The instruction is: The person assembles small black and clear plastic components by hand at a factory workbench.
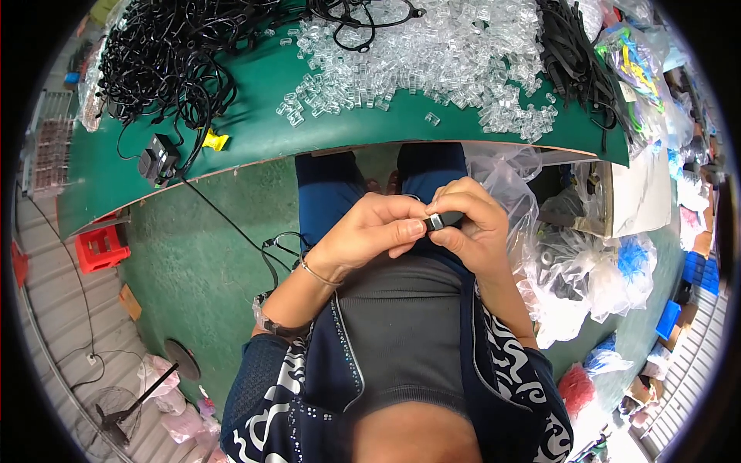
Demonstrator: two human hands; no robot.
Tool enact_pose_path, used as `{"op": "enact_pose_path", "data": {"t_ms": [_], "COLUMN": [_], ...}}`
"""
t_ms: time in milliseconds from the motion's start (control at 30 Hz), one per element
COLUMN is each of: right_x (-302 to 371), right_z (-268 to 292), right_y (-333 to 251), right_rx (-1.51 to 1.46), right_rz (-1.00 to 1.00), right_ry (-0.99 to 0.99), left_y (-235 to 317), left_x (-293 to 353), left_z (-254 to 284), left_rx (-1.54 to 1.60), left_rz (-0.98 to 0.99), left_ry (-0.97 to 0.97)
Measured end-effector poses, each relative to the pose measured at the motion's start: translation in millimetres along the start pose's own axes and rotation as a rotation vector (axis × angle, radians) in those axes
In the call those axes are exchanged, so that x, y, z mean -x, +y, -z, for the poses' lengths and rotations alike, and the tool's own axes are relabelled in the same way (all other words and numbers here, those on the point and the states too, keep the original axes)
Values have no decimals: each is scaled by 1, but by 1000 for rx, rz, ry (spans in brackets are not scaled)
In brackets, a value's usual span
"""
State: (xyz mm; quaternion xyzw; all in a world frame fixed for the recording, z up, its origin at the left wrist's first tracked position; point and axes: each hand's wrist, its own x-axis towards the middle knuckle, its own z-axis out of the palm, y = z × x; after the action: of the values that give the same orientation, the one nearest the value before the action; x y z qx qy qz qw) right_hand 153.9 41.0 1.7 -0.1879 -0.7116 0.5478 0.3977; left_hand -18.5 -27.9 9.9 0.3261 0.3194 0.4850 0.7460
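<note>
Both my hands meet over my lap, below the edge of the green table [255, 135]. My left hand [370, 231] pinches the end of a small black plug with a clear cap [441, 221] between thumb and forefinger. My right hand [475, 228] wraps around the other end of the same piece, its fingers curled over it. A thin black cable [270, 251] hangs by my left wrist; whether it joins the plug is hidden. A heap of small clear plastic caps [432, 54] lies on the table in front of me.
A tangle of black cables [166, 54] covers the table's left part, with a black adapter [158, 160] and a yellow clip [214, 140] near the edge. Black strips [575, 54] lie at the right. Clear plastic bags [571, 270] stand right of my knees, a red stool [100, 247] at left.
</note>
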Motion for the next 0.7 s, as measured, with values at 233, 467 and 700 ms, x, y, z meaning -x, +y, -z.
{"op": "enact_pose_path", "data": {"t_ms": [233,467,700], "right_x": [4,8,6], "right_z": [-3,-2,-1], "right_y": [4,5,7], "right_rx": [-193,-150,-199], "right_rz": [-78,-97,-91], "right_ry": [124,118,105], "left_y": [4,0,0], "left_x": [-2,-1,1], "left_z": [-9,-3,-2], "left_rx": [-86,-84,93], "left_rz": [-57,-29,-39], "left_ry": [109,138,141]}}
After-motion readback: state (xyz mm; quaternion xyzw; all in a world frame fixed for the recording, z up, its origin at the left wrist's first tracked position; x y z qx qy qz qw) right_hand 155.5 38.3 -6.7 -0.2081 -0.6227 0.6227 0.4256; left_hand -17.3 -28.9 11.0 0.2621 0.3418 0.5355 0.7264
